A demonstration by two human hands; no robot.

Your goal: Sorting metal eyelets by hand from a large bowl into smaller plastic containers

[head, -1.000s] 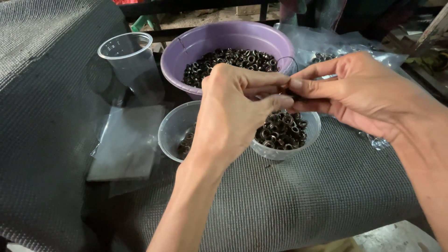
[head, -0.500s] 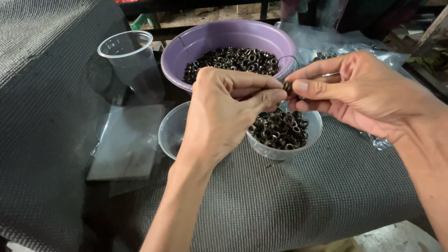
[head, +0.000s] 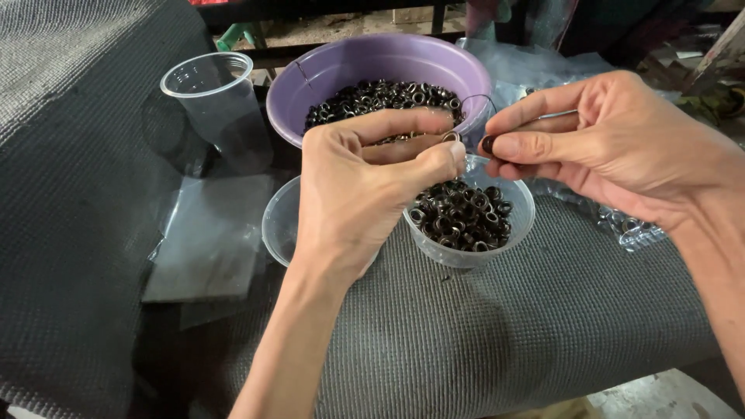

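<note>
My left hand pinches a small metal ring between thumb and fingertips. My right hand pinches another small dark ring at its fingertips, a short gap from the left one. Both hands hover above a clear plastic cup filled with dark metal rings. A second clear cup sits under my left hand, mostly hidden. Behind them stands a purple bowl holding many more of the rings.
An empty clear plastic cup stands at the back left. A flat clear plastic bag lies on the dark mesh mat. More clear bags with rings lie at the right under my right wrist.
My hands were touching at the fingertips; they have drawn slightly apart, each now pinching its own ring.
</note>
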